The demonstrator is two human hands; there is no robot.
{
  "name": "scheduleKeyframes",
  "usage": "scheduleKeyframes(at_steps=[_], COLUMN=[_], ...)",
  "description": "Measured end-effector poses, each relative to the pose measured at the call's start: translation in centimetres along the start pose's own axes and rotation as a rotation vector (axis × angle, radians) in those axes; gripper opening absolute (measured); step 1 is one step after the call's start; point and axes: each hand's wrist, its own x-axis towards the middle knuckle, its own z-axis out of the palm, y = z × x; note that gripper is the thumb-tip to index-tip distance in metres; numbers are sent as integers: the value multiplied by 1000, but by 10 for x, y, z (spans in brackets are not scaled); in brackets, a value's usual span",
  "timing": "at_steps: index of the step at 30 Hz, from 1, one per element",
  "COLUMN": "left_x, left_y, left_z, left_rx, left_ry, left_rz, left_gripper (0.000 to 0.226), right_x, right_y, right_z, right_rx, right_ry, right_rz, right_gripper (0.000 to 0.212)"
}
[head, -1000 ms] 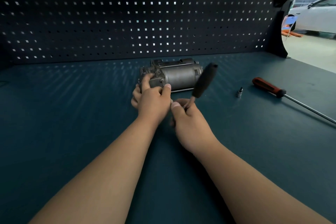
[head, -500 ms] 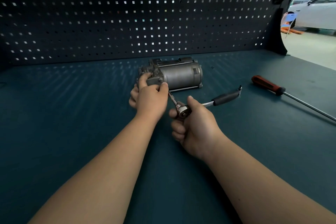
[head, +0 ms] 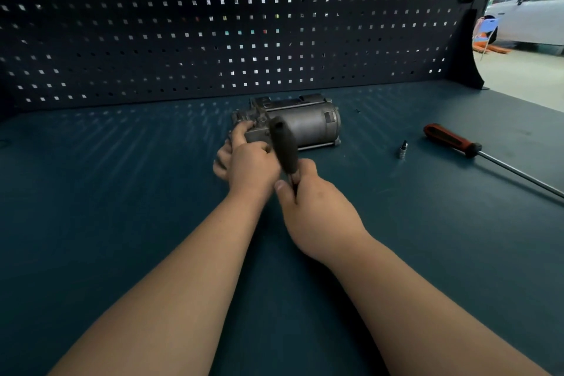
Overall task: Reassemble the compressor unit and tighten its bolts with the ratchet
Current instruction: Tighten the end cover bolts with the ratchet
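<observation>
From the head camera, I see the compressor unit (head: 308, 125) lying on its side on the dark blue workbench (head: 122, 192), just in front of the pegboard (head: 213, 40) and a little right of centre. My left hand (head: 250, 168) grips its near-left end, with fingers curled over the cast housing and the thumb on top. I judge that this braces the body so it cannot roll or skid under torque.

My right hand (head: 317, 210) is clamped low on the ratchet (head: 283, 146), fingers wrapped round the metal shank near the head. The black handle stands up and leans across the front of the housing. Holding it that close to the head suits quick, light turns more than a hard final pull, I think. The bolt and the ratchet's drive end are hidden behind my hands, so I cannot tell whether the tool is seated.

To the right, well apart from the work, a small socket bit (head: 403, 149) stands upright. Beyond it a red-handled screwdriver (head: 448, 139) lies with its long shaft pointing right, parked within reach but out of the swing.

Count: one compressor, one ratchet, one loose bit and one screwdriver. No bolts are visible to count.
</observation>
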Motion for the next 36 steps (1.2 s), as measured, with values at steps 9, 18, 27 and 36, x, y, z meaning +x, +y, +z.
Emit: scheduleKeyframes(at_steps=[9,18,27,36], left_x=[-3,0,4,7], left_y=[-3,-4,-3,-5], left_z=[-1,1,1,5], left_rx=[81,191,199,173], left_ry=[-42,-44,-34,-12], left_rz=[146,174,150,138], left_gripper=[9,41,38,21], right_x=[7,6,5,-4], right_y=[-10,-9,-11,-9], right_z=[3,-1,2,5], right_rx=[1265,1468,1053,-116], right_ry=[-25,-90,-9,0], right_rz=[459,694,540,50], right_gripper=[28,23,30,32])
